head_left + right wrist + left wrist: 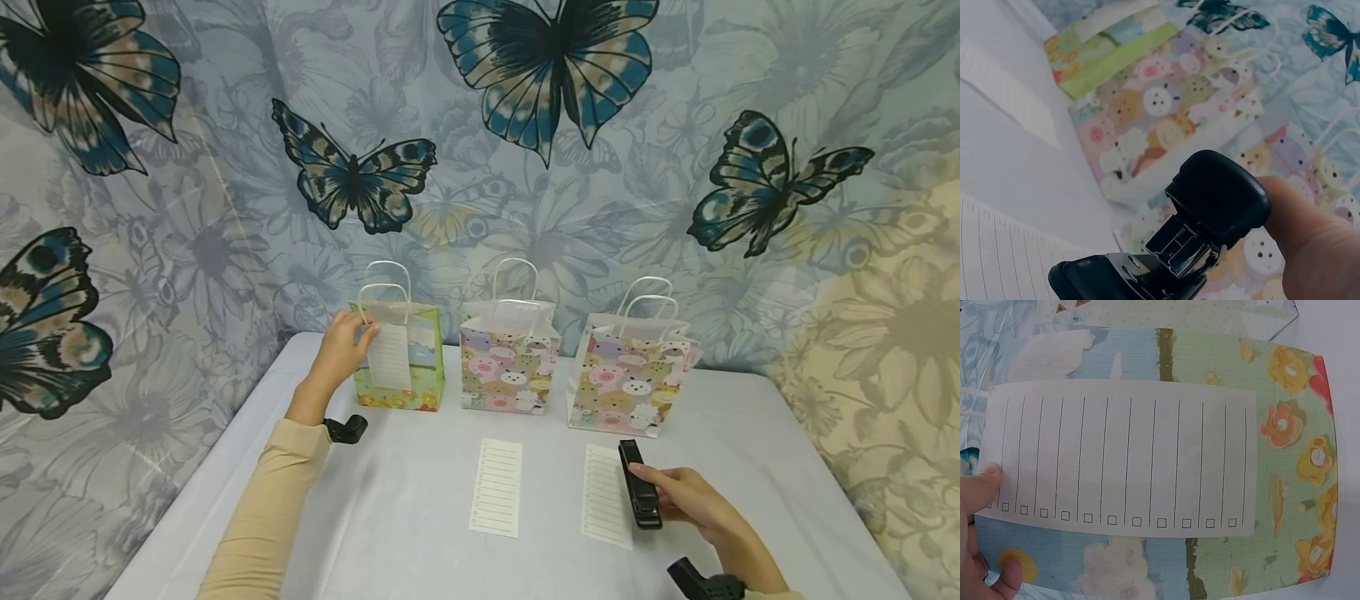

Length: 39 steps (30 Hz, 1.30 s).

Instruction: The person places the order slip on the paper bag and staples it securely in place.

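My left hand pinches the upper edge of a white checklist slip against the front of a green gift bag. In the left wrist view the slip lies over the bag's sky-and-flower print, with the thumb on its edge. A black stapler is held in my right hand, over the right side of another checklist slip on the table. Seen from the right wrist, the stapler's two arms stand apart at the front.
Two pink animal-print gift bags, one in the middle and one at the right, stand upright with white handles. A further checklist slip lies before the middle bag on the white-covered table. Butterfly-print fabric hangs behind.
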### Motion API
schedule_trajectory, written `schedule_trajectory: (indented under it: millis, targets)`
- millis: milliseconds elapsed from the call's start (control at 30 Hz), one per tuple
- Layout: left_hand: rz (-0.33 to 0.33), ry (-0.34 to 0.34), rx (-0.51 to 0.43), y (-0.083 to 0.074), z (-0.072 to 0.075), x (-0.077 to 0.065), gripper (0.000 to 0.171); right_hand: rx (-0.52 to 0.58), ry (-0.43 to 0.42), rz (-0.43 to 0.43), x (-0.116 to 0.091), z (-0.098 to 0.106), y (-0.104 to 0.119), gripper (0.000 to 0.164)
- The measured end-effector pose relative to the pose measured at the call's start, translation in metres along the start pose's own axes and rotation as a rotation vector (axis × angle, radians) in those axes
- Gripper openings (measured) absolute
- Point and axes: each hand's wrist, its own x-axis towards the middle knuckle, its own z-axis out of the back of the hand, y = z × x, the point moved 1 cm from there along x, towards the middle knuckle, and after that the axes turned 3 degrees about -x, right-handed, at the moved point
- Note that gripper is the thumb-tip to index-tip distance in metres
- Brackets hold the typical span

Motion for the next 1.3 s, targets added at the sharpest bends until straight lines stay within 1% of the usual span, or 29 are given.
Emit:
schedule_trajectory:
  millis: [133,267,400,500,733,900,967,1067,1167,1300]
  targets:
    - [-0.004,-0.004,-0.004,0.001,0.0,0.0,0.025,-0.007,0.02,0.011,-0.001,-0.003,0.007,0.096]
    - [0.003,-0.002,-0.014,0.002,0.0,0.0,0.025,-0.01,0.02,0.027,-0.002,-0.006,0.012,0.094]
    - [0.009,0.0,-0.013,0.002,-0.001,0.0,0.025,0.009,0.027,0.049,-0.003,-0.009,0.018,0.091]
    - [0.011,-0.001,-0.01,0.002,-0.001,-0.001,0.025,0.037,0.051,0.077,-0.004,-0.012,0.023,0.088]
    - [0.012,-0.008,-0.013,0.002,-0.001,-0.001,0.026,0.116,0.141,0.185,-0.006,-0.016,0.034,0.076]
    - [0.002,-0.017,-0.009,0.002,-0.001,-0.001,0.026,0.201,0.235,0.27,-0.005,-0.017,0.043,0.044]
    - [-0.002,-0.02,-0.007,0.002,-0.001,-0.001,0.025,0.236,0.276,0.302,-0.005,-0.018,0.048,0.037]
    - [-0.006,-0.021,-0.005,0.002,-0.001,0.0,0.025,0.263,0.32,0.342,-0.004,-0.02,0.054,0.04]
    - [-0.01,-0.022,-0.005,0.001,-0.001,0.0,0.024,0.287,0.35,0.354,-0.004,-0.024,0.061,0.044]
    - [-0.018,-0.028,-0.007,0.001,-0.001,0.0,0.024,0.331,0.4,0.361,-0.006,-0.029,0.07,0.038]
